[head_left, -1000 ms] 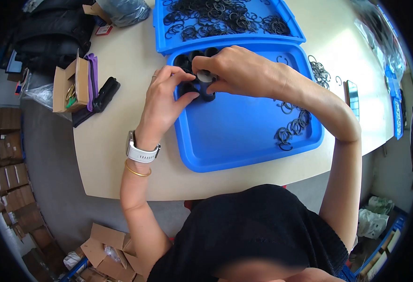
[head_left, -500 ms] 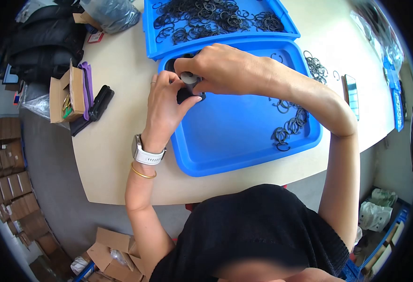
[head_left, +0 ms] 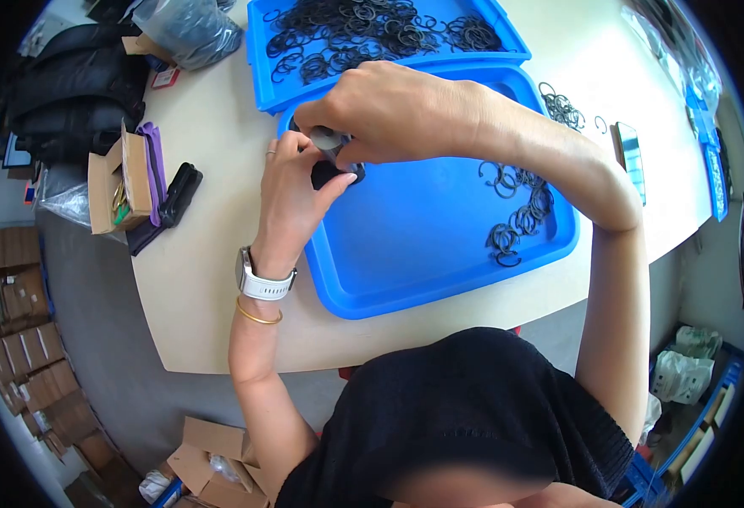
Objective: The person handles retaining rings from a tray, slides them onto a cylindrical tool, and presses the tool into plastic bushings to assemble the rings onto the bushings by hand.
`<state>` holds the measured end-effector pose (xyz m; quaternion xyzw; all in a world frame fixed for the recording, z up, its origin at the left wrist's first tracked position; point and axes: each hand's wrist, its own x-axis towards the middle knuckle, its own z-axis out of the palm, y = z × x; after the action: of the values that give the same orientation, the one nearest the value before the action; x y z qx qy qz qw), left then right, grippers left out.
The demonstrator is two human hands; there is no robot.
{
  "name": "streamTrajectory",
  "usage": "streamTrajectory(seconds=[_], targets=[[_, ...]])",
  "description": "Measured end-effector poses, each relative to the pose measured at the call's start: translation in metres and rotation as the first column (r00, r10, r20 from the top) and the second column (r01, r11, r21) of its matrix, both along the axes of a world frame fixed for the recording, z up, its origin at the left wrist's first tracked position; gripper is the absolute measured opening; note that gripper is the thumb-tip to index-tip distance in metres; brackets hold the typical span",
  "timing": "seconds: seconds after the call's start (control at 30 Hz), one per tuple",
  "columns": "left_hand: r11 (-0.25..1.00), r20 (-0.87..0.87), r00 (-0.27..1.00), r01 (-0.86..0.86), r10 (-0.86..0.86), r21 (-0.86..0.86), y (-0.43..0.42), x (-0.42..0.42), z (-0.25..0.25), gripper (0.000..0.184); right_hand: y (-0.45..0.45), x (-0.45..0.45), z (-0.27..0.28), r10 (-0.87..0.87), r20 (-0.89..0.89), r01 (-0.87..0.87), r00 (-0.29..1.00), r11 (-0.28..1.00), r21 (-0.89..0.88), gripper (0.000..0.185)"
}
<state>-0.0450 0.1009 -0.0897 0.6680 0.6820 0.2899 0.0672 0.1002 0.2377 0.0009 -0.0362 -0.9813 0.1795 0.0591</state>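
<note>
Pale surface (head_left: pixel 211 313) carries the blue tray (head_left: pixel 439 279); over its far-left corner, the right hand's (head_left: pixel 389 114) fingers clamp a grey cylinder (head_left: pixel 328 140), and the left hand's (head_left: pixel 291 186) fingers curve, parted, around a black cylinder (head_left: pixel 325 173).

- The right hand (head_left: pixel 397 110) holds a grey cylinder (head_left: pixel 328 140) between thumb and fingers, over the near blue tray's (head_left: pixel 423 229) far left corner.
- The left hand (head_left: pixel 291 199) curves beside it, thumb by a black part (head_left: pixel 325 174) mostly hidden by the hands.
- Dark open rings (head_left: pixel 507 239) lie along that tray's right side.
- Many more rings (head_left: pixel 363 30) fill the far blue tray (head_left: pixel 260 63).
- A phone (head_left: pixel 631 162) rests on the desk (head_left: pixel 211 279), right of both trays.
</note>
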Motion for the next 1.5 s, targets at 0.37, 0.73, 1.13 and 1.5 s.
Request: streamTrajectory(seconds=[0.37, 0.73, 1.13, 1.5], targets=[[0.999, 0.015, 1.0, 0.004, -0.004, -0.036, 0.0, -0.001, -0.003, 0.027, -0.004, -0.001, 0.005, 0.025, -0.006, -0.024, 1.0, 0.997, 0.07, 0.03], [0.998, 0.023, 1.0, 0.013, -0.012, -0.057, 0.002, -0.001, -0.002, 0.027, -0.007, -0.001, 0.012, -0.007, 0.03, 0.005, 1.0, 0.997, 0.076, 0.029], [0.998, 0.066, 0.997, 0.033, -0.029, -0.062, 0.001, 0.0, -0.001, 0.03, -0.005, -0.001, 0.01, 0.005, 0.015, -0.005, 1.0, 0.998, 0.056, 0.029], [0.989, 0.137, 0.991, 0.026, -0.006, -0.144, 0.002, -0.002, -0.009, 0.023, -0.008, 0.0, 0.021, -0.023, -0.045, 0.026, 0.999, 0.997, 0.071, 0.028]])
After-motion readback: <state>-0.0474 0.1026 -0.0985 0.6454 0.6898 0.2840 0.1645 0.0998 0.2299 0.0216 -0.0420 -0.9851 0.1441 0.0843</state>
